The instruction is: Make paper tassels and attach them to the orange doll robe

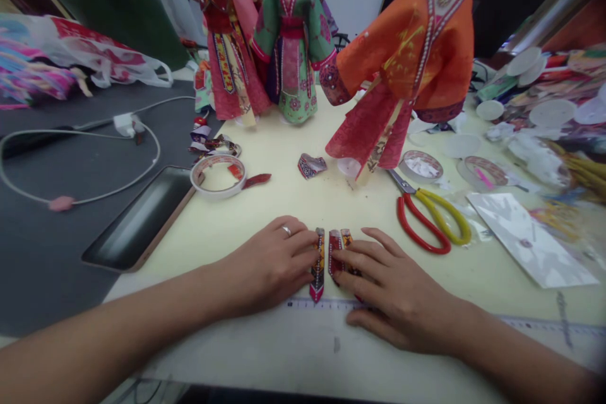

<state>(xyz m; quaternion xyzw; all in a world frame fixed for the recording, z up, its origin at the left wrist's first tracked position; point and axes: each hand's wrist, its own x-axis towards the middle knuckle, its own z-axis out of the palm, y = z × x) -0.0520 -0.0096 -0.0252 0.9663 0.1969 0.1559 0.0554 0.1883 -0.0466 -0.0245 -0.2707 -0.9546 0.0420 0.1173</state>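
Note:
On the pale board, my left hand (pixel 277 265) rests with its fingers lightly bent, the tips touching the edge of a narrow patterned fabric strip (pixel 319 268) that has a pink pointed end. Spread over two more strips lie the fingers of my right hand (pixel 400 293): a red strip (pixel 335 246) with a dotted white line, and an orange-and-dark strip (pixel 346 238) mostly hidden under the fingers. A thin gap separates the left strip from the red one. Just below the strips, a clear ruler (pixel 305 304) runs sideways, partly covered by my right hand.
Scissors (pixel 428 218) with red and yellow handles lie right. A tape roll (pixel 218 175) and a phone (pixel 142 218) are at left. Small dressed figures in orange (pixel 402 44), green (pixel 296 44) and red (pixel 227 31) stand behind. A white card (pixel 530 240) lies far right.

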